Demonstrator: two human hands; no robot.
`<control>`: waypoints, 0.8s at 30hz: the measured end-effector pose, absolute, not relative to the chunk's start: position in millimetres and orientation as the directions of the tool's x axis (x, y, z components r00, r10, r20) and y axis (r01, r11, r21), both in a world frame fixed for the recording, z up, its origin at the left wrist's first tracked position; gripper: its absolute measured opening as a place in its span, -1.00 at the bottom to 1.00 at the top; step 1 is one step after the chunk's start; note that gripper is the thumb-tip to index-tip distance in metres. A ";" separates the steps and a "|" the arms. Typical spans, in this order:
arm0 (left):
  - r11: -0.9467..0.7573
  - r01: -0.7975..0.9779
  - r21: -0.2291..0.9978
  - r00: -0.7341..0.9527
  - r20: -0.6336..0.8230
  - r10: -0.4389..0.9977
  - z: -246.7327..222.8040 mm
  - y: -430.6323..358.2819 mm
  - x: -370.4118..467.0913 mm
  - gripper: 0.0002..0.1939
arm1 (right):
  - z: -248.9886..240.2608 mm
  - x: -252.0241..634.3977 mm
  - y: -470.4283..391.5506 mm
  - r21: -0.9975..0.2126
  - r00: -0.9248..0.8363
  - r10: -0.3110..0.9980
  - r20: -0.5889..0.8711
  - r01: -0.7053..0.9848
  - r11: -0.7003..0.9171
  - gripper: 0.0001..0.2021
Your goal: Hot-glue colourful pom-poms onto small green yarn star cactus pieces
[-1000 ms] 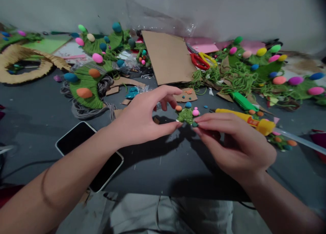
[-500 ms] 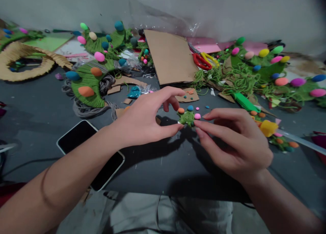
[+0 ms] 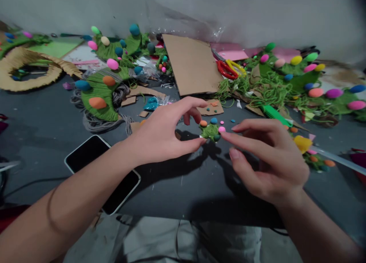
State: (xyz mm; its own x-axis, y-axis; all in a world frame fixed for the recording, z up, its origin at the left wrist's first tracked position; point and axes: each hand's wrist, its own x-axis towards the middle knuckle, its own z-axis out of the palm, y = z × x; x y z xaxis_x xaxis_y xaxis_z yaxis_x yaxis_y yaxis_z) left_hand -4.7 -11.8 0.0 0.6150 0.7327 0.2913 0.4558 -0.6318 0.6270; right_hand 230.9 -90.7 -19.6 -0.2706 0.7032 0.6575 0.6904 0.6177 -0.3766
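Note:
A small green yarn piece (image 3: 209, 132) with orange, blue, pink and dark teal balls round its edge sits at the middle of the view. My left hand (image 3: 168, 129) pinches its left side, the thumb at the lower edge and bent fingers by the orange ball (image 3: 203, 123). From the right, my right hand (image 3: 268, 156) reaches in with thumb and fingers apart. Its index fingertip is at the pink ball (image 3: 222, 129), just above the dark teal ball (image 3: 217, 137). Beyond the piece lie a tiny pink ball (image 3: 222, 122) and a tiny blue one (image 3: 233, 121).
A phone (image 3: 85, 152) lies partly under my left forearm. Behind are a cardboard sheet (image 3: 191, 64), red and yellow-handled scissors (image 3: 227, 69) and tangled green yarn (image 3: 265, 87). Larger green wrapped shapes with balls (image 3: 100, 91) stand left. A yellow-tipped tool (image 3: 303, 144) is beyond my right hand.
My right thumb has moved down and away from the index finger, and the hand has opened. The dark teal ball shows more fully on the yarn piece. My left hand has hardly moved.

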 end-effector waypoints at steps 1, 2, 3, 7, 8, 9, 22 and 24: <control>-0.632 0.452 0.629 0.614 0.295 0.732 0.0 -12.0 -4.7 -0.38 | -19.7 230.6 -90.7 -0.369 -0.289 0.701 0.652 0.686 0.626 -0.64; -0.634 0.446 0.632 0.614 0.300 0.730 0.1 -12.2 -4.8 -0.38 | -19.8 230.1 -90.7 -0.365 -0.304 0.701 0.645 0.684 0.632 -0.66; -0.635 0.441 0.634 0.613 0.304 0.729 0.1 -12.4 -4.8 -0.38 | -20.0 229.5 -90.5 -0.363 -0.313 0.702 0.639 0.683 0.634 -0.67; -0.629 0.445 0.637 0.615 0.293 0.732 0.6 -12.5 -4.5 -0.38 | -21.0 227.3 -89.4 -0.374 -0.316 0.715 0.624 0.683 0.628 -0.68; -0.629 0.446 0.637 0.616 0.291 0.732 0.7 -12.4 -4.4 -0.38 | -21.1 227.3 -89.3 -0.382 -0.314 0.720 0.619 0.681 0.625 -0.68; -0.629 0.448 0.635 0.617 0.290 0.732 0.9 -12.3 -4.4 -0.38 | -21.2 227.4 -89.3 -0.393 -0.312 0.723 0.616 0.673 0.626 -0.69; -0.706 0.422 0.569 0.599 0.409 0.688 -1.6 -12.0 -7.1 -0.40 | -23.9 232.9 -91.7 -0.513 -0.139 0.768 0.626 0.668 0.539 -0.49; -0.722 0.414 0.554 0.601 0.429 0.674 -2.2 -12.4 -7.4 -0.41 | -25.6 233.0 -90.2 -0.556 -0.084 0.791 0.607 0.666 0.497 -0.50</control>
State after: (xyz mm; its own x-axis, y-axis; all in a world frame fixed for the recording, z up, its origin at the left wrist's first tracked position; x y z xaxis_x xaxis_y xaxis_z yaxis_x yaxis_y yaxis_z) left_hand -7.4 -12.4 -2.2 0.6008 0.6742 0.4295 0.4144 -0.7221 0.5539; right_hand 233.0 -90.2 -25.6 -0.0844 0.7906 0.6065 0.6663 0.4974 -0.5556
